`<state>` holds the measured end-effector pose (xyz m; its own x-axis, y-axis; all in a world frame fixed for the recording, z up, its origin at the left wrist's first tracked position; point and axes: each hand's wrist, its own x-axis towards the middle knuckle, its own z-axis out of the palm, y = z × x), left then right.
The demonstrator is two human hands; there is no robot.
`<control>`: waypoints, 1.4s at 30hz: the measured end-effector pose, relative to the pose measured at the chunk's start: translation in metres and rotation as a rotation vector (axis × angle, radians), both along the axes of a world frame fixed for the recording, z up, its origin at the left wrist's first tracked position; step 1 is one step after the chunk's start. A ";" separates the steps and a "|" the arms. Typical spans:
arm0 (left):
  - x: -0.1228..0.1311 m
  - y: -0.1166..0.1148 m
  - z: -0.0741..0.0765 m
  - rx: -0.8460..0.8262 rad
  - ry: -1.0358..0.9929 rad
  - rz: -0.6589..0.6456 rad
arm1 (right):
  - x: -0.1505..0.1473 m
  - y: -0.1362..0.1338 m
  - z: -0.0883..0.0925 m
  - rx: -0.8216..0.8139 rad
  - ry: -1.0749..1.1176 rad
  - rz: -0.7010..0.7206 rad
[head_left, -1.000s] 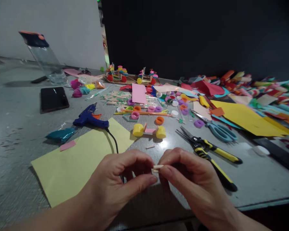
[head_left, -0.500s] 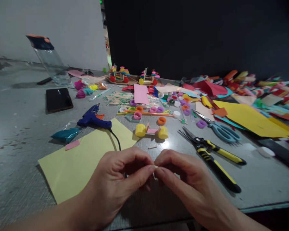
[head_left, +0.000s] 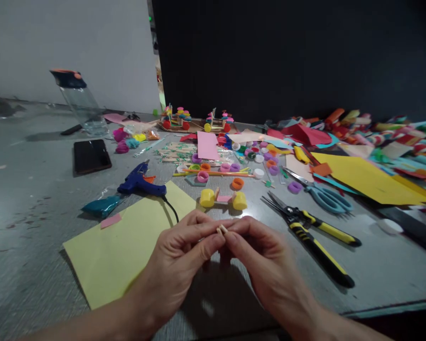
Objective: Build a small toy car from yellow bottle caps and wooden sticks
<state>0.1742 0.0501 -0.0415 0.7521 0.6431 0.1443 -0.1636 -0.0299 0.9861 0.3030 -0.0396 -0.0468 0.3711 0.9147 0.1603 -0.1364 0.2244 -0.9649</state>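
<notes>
Just above the near part of the grey table, my left hand (head_left: 184, 253) and my right hand (head_left: 262, 258) meet, thumbs and index fingers pinched together. Between the fingertips show the ends of two short pale wooden stick pieces (head_left: 222, 230), side by side; the fingers hide the rest. Both hands touch the pieces. Directly beyond them sits a small assembly with two yellow wheels (head_left: 239, 201) joined by a pink strip (head_left: 224, 199). Left of my hands a yellow paper sheet (head_left: 128, 251) lies flat, with a pink slip on its edge.
A blue glue gun (head_left: 140, 182) lies left, its cord running towards my hands. Black-and-yellow snips (head_left: 305, 232) and blue-handled scissors (head_left: 326, 196) lie right. Coloured rings, wrapped sticks (head_left: 177, 154), two small model vehicles (head_left: 218, 121), a phone (head_left: 91, 156) and a bottle (head_left: 78, 102) stand or lie farther back.
My joined hands have moved slightly away from me and turned, so two stick ends now show. The loose stick bit beyond my fingers is no longer visible. The camera view has tilted slightly.
</notes>
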 end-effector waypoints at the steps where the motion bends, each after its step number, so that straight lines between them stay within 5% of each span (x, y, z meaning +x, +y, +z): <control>1: 0.001 0.000 -0.001 -0.009 -0.006 0.012 | 0.001 0.002 0.000 -0.003 0.001 0.007; 11: 0.006 0.006 -0.002 0.051 -0.035 0.113 | 0.012 0.002 0.010 -0.227 -0.234 0.089; 15: 0.005 0.006 0.003 0.019 0.022 0.054 | 0.019 -0.005 0.017 -0.096 -0.447 -0.074; 21: 0.004 0.011 0.005 -0.195 0.092 -0.064 | 0.028 0.003 0.026 0.134 -0.837 0.012; 26: 0.006 0.012 0.006 -0.227 0.085 -0.062 | 0.042 0.005 0.033 0.188 -1.031 -0.060; 31: 0.005 0.009 0.009 -0.253 0.051 -0.024 | 0.111 -0.037 0.016 -0.196 -1.497 -0.305; 34: 0.007 0.007 0.011 -0.262 0.013 -0.020 | 0.157 -0.071 -0.010 -0.508 -1.682 -0.287; 37: 0.010 0.004 0.012 -0.225 -0.026 0.005 | 0.177 -0.091 -0.024 -0.549 -1.690 -0.264; 42: 0.010 0.001 0.011 -0.139 -0.069 0.052 | 0.180 -0.093 -0.019 -0.479 -1.746 -0.220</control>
